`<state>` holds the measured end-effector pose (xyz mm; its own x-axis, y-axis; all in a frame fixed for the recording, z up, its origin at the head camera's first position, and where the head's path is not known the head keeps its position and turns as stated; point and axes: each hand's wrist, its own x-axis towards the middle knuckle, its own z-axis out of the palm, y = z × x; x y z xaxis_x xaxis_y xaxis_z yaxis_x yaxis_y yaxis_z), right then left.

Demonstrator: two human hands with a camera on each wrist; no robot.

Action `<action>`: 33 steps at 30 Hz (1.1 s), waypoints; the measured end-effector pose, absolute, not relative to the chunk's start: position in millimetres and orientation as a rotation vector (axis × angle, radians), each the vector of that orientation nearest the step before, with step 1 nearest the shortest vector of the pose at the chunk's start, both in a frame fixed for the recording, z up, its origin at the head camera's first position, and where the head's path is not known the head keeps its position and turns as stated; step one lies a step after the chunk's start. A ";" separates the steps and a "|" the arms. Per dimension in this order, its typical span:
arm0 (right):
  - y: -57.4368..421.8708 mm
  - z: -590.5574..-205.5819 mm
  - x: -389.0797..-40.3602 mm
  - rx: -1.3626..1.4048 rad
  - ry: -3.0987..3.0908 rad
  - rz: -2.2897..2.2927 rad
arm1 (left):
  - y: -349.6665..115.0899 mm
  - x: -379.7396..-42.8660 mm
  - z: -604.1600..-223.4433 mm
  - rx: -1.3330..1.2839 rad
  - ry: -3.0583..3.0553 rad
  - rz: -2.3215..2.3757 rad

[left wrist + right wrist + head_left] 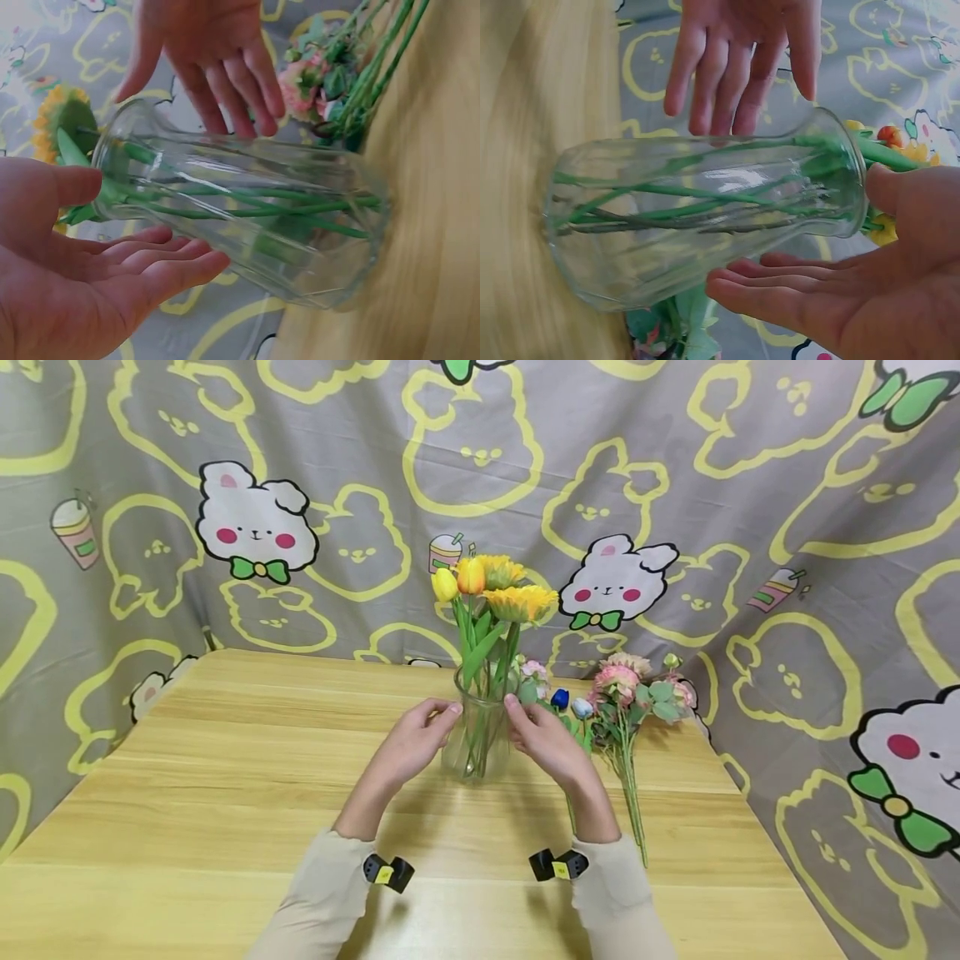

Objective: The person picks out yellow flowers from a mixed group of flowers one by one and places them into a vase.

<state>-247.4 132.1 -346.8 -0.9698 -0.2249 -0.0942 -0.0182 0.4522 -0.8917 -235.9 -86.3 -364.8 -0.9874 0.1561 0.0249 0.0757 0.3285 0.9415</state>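
Note:
A clear glass vase (480,731) stands upright on the table, holding two tulips (471,576), one yellow and one orange, and two yellow sunflower-like blooms (522,603). Their green stems (727,199) cross inside the glass down to its base. My left hand (415,737) is at the vase's left side, thumb tip right at the rim and fingers nearly straight along the glass. On the opposite side, my right hand (551,739) mirrors it, thumb at the rim, fingers extended. Both palms face the vase with relaxed fingers.
Pink flowers with long stems (621,685) lie on the table to the right, beside a dark blue tulip (560,698) and a pale blue tulip (581,708). A cartoon-patterned curtain (352,535) hangs behind the wooden table (247,760) and along its sides.

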 end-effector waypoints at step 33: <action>112.7 -383.4 -263.5 -0.278 2.473 -1.580 | -88.8 -255.9 -402.1 0.415 2.036 2.032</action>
